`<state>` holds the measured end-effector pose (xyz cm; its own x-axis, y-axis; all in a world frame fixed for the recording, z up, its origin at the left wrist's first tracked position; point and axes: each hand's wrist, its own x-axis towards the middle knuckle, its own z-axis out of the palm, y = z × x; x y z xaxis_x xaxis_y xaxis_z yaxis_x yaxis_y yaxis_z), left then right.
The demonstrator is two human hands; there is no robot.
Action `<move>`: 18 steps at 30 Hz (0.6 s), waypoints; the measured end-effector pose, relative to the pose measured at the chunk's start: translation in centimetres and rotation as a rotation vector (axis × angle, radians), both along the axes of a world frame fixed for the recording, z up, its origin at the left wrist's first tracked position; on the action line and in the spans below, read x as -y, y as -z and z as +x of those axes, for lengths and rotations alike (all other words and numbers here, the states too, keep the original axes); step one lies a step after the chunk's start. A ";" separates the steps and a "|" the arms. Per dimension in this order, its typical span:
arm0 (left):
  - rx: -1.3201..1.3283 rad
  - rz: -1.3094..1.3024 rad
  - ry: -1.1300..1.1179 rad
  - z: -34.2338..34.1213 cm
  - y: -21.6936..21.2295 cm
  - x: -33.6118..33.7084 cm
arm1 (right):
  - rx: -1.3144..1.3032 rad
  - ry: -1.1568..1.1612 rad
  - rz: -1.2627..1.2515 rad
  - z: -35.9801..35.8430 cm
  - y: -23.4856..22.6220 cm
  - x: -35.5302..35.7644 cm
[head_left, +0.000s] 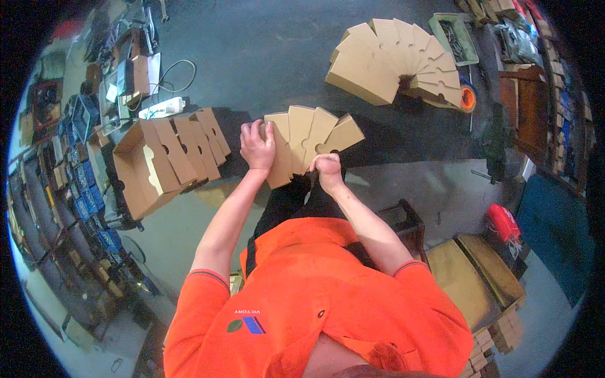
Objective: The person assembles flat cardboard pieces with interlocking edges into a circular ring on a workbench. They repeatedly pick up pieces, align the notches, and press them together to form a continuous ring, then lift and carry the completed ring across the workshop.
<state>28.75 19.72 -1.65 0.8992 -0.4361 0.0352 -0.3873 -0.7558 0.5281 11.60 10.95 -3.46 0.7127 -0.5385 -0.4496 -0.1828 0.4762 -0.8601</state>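
Several light brown cardboard boxes (305, 133) stand fanned side by side at the near edge of the dark table, with half-round notches in their upper faces. My left hand (257, 146) is closed around the leftmost box of this fan, its fingers over the outer side. Against the fan's near edge, toward its right part, my right hand (328, 172) is closed with the fingers curled in. What its fingers pinch, if anything, is hidden. Left of my left hand, a row of open cardboard boxes (146, 165) leans over, their hollow insides partly visible.
A larger fan of cardboard boxes (394, 57) stands at the far right of the table (277, 44). Beside it lie an orange tape roll (467, 99) and a pale green tray (455, 39). A white power strip (162, 108) with a cable is at the left.
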 end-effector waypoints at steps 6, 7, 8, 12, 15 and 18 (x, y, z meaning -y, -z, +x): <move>-0.004 0.008 -0.026 -0.2 -0.1 -0.1 | -0.143 -0.298 -0.206 -3.4 -4.3 3.4; 0.011 -0.002 -0.023 -0.5 0.1 -0.3 | -0.226 -0.261 -0.410 -5.6 -4.2 4.4; 0.027 -0.008 -0.024 -0.6 0.3 -0.7 | -0.210 -0.042 -0.778 -6.0 -5.7 5.9; 0.040 0.002 -0.016 -0.1 -0.1 -0.3 | -0.128 0.057 -0.824 -4.4 -5.2 11.6; 0.013 -0.007 -0.016 -0.2 0.3 -0.4 | -0.078 -0.016 -0.252 -1.4 -1.6 9.8; -0.014 0.000 -0.066 -0.7 0.7 -0.9 | -0.144 -0.112 -0.349 -0.2 -1.6 9.2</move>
<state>28.09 20.60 -2.36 0.9265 -0.3755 0.0224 -0.3288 -0.7794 0.5333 11.37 1.75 -1.84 0.7191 -0.5986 -0.3529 -0.3474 0.1301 -0.9287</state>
